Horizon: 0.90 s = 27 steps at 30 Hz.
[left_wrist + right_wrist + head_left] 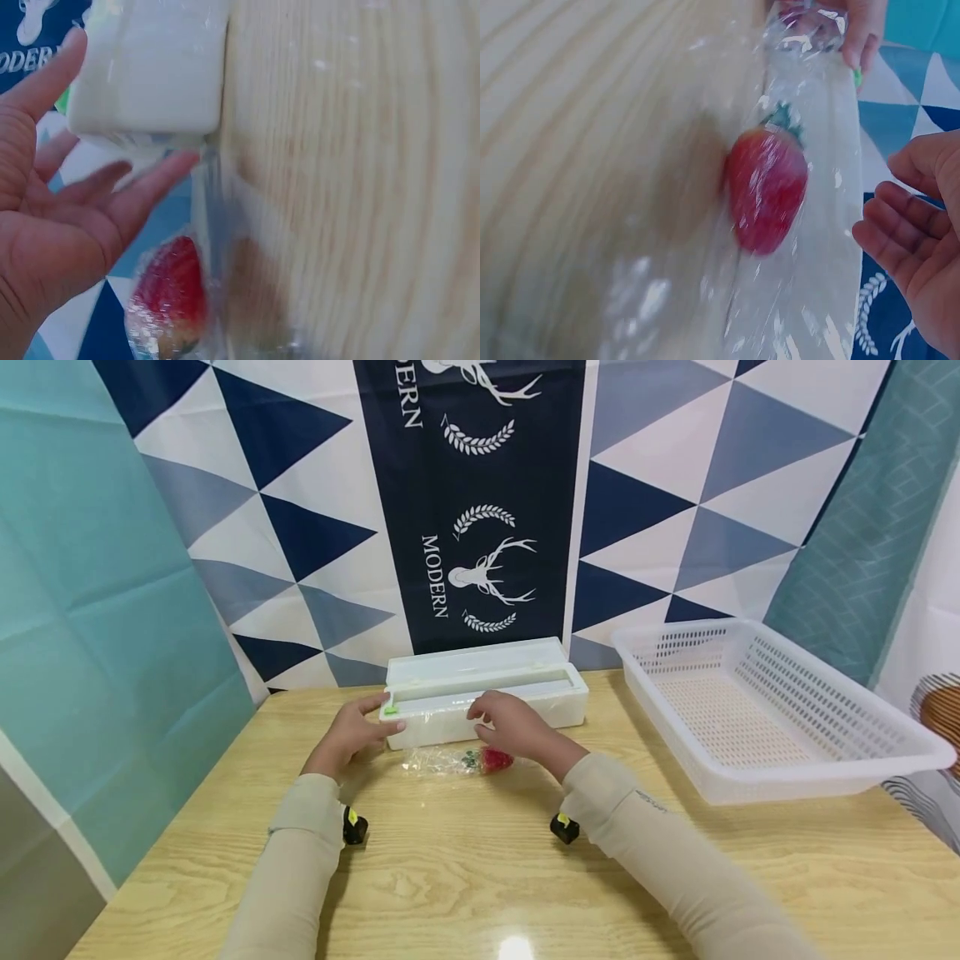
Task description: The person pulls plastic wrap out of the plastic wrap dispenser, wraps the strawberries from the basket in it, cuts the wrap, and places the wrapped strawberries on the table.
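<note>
A long white cling film box [487,718] stands at the back of the table with its lid raised. A green piece [392,710] shows at its left end. In front of the box lies a red strawberry [496,761] with green leaves, under clear plastic film [435,762]; the right wrist view shows the strawberry [769,191] up close. My left hand [348,731] is at the box's left end, its fingers spread in the left wrist view. My right hand [513,727] hovers by the box's front above the strawberry, fingers loosely bent and holding nothing.
A white perforated plastic basket [787,768] stands at the right of the wooden table [450,877]. Patterned cloth [300,485] hangs right behind the box. A black device is strapped at each wrist. At the far right edge is a brown round shape [941,718].
</note>
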Each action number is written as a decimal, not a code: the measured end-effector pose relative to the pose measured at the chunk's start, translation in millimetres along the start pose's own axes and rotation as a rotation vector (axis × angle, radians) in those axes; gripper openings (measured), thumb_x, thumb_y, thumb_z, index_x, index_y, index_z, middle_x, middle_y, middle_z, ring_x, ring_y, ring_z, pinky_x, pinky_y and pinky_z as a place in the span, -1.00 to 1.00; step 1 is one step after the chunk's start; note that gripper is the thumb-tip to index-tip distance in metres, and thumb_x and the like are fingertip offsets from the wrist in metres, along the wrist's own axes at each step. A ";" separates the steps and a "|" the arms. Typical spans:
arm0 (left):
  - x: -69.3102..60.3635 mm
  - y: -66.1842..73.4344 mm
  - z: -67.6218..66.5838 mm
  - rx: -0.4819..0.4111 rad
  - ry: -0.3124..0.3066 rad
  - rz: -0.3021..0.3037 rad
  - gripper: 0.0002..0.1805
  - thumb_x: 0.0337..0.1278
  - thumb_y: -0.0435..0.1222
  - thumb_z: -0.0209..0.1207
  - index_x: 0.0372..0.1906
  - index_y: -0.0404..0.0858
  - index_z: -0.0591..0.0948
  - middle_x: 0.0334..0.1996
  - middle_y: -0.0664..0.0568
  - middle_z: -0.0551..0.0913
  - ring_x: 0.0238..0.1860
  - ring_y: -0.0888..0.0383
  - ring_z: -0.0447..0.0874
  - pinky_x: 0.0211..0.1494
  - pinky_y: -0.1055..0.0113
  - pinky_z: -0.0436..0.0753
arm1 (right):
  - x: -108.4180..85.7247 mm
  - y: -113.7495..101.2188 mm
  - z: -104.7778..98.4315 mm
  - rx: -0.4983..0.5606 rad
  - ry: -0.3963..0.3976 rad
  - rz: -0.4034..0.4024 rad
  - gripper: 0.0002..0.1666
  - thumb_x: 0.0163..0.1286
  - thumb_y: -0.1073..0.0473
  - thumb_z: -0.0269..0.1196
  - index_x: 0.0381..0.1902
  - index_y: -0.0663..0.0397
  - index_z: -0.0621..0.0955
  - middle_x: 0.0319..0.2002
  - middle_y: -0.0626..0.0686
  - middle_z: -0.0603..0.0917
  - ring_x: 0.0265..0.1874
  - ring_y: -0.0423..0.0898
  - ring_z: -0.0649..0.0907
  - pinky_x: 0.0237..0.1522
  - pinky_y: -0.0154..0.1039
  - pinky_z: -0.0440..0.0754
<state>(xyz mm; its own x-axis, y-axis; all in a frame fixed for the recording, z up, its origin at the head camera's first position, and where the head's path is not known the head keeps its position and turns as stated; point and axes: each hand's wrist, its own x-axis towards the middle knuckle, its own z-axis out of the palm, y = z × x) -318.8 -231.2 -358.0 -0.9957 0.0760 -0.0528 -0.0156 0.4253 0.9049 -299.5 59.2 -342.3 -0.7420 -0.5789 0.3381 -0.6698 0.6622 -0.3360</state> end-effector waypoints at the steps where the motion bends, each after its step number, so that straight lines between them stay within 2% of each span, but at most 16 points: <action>1: 1.8 -1.9 -0.1 -0.028 -0.026 -0.003 -0.11 0.03 -0.18 0.42 0.48 -0.09 0.27 0.45 -0.16 0.21 -0.09 0.03 0.64 -0.01 0.12 0.64 | 2.7 -2.2 1.1 0.009 -0.002 -0.008 -0.78 0.33 0.27 0.25 -0.08 0.19 0.65 -0.16 0.05 0.65 -0.18 -0.04 0.63 -0.04 -0.15 0.59; 4: 6.0 -6.0 -0.5 -0.080 -0.048 -0.021 -0.17 0.05 -0.24 0.41 0.46 -0.10 0.31 0.42 -0.21 0.25 -0.25 0.14 0.68 -0.08 0.15 0.68 | 12.3 -10.0 4.8 0.024 -0.015 -0.016 -0.75 0.34 0.27 0.24 -0.04 0.19 0.64 -0.11 0.06 0.65 -0.15 -0.03 0.64 -0.02 -0.16 0.58; 12: 14.0 -8.9 -4.2 -0.102 -0.031 -0.039 -0.23 0.02 -0.29 0.42 0.40 -0.13 0.40 0.37 -0.24 0.33 -0.22 0.09 0.70 -0.10 0.17 0.69 | 57.1 -39.4 13.3 0.010 -0.004 -0.043 -0.70 0.37 0.24 0.25 0.03 0.18 0.65 -0.04 0.09 0.64 -0.08 -0.03 0.62 0.04 -0.19 0.55; 14: 15.5 -8.6 -4.5 -0.103 -0.031 -0.030 -0.22 -0.02 -0.28 0.45 0.38 -0.16 0.43 0.35 -0.25 0.36 -0.24 0.11 0.69 -0.16 0.19 0.70 | 70.7 -47.8 17.1 -0.012 -0.009 -0.054 -0.71 0.38 0.25 0.24 0.03 0.19 0.66 -0.04 0.10 0.66 -0.06 -0.04 0.63 0.06 -0.21 0.54; 19: 16.0 -6.2 -0.7 -0.061 -0.037 0.038 -0.25 -0.04 -0.29 0.46 0.33 -0.28 0.45 0.27 -0.34 0.42 -0.39 0.04 0.71 -0.27 0.17 0.72 | 95.9 -65.4 28.9 -0.059 -0.070 -0.039 -0.70 0.37 0.34 0.19 0.03 0.18 0.68 -0.05 0.07 0.68 -0.02 -0.08 0.63 0.08 -0.26 0.52; 22: 14.3 -4.6 0.5 -0.008 -0.026 0.062 -0.30 0.01 -0.33 0.42 0.32 -0.31 0.46 0.28 -0.36 0.40 -0.39 -0.03 0.72 -0.27 0.22 0.71 | 105.0 -71.2 36.3 -0.069 -0.098 -0.021 -0.68 0.32 0.42 0.18 -0.03 0.13 0.72 -0.14 0.02 0.72 -0.19 -0.16 0.62 -0.04 -0.32 0.54; 25: 12.7 -3.3 -0.5 0.042 -0.008 0.068 -0.36 0.05 -0.36 0.39 0.29 -0.35 0.49 0.28 -0.35 0.41 -0.37 -0.02 0.74 -0.26 0.28 0.70 | 110.9 -75.2 41.7 -0.120 -0.113 -0.037 -0.78 0.30 0.35 0.26 -0.15 0.09 0.76 -0.36 -0.06 0.71 -0.44 -0.21 0.51 -0.24 -0.36 0.51; 27: 12.3 -2.9 -1.2 0.061 0.003 0.063 -0.40 0.06 -0.39 0.38 0.25 -0.36 0.52 0.26 -0.35 0.44 -0.38 0.03 0.74 -0.26 0.28 0.70 | 112.6 -76.7 43.6 -0.145 -0.129 -0.039 -0.84 0.30 0.27 0.32 -0.18 0.06 0.77 -0.46 -0.09 0.67 -0.52 -0.21 0.45 -0.31 -0.36 0.48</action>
<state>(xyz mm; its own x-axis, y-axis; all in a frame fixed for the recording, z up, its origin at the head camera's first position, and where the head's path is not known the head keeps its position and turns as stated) -331.1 -232.5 -360.8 -0.9949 0.1011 0.0045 0.0522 0.4743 0.8788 -333.0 -77.5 -316.8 -0.7195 -0.6553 0.2300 -0.6936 0.6944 -0.1917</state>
